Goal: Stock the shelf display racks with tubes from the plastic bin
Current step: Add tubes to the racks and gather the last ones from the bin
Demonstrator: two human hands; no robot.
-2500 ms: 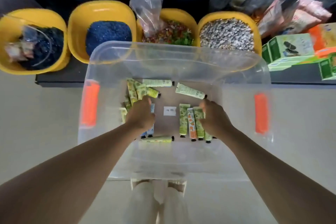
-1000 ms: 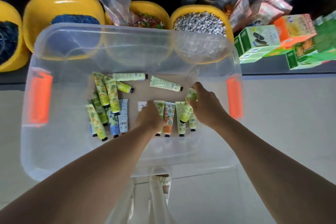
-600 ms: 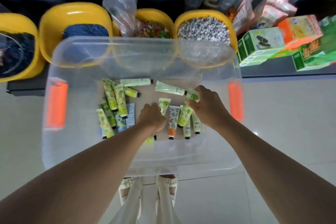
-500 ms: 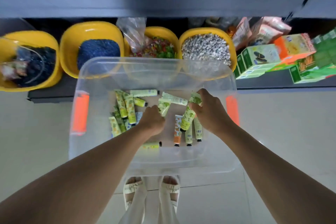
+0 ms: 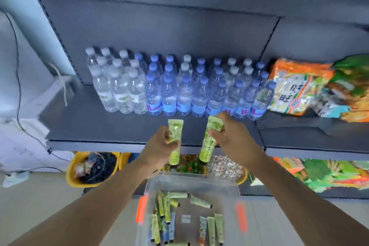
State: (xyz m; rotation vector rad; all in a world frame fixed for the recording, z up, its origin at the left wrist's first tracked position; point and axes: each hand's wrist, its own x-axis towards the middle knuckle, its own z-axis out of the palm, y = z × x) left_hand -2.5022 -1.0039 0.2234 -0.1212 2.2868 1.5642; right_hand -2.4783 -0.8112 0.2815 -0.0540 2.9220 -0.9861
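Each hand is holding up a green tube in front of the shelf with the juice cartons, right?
Nearly. The left hand and right hand each hold a green tube, but the head view shows water bottles on that shelf, not juice cartons.

A green tube [image 5: 174, 142] in each hand, above the bin [image 5: 191, 181].

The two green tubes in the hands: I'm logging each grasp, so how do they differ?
The green tube in the left hand stands near upright, gripped at mid-body; the green tube in the right hand tilts, pinched nearer its flat end. Both hang cap-down before the dark grey shelf.
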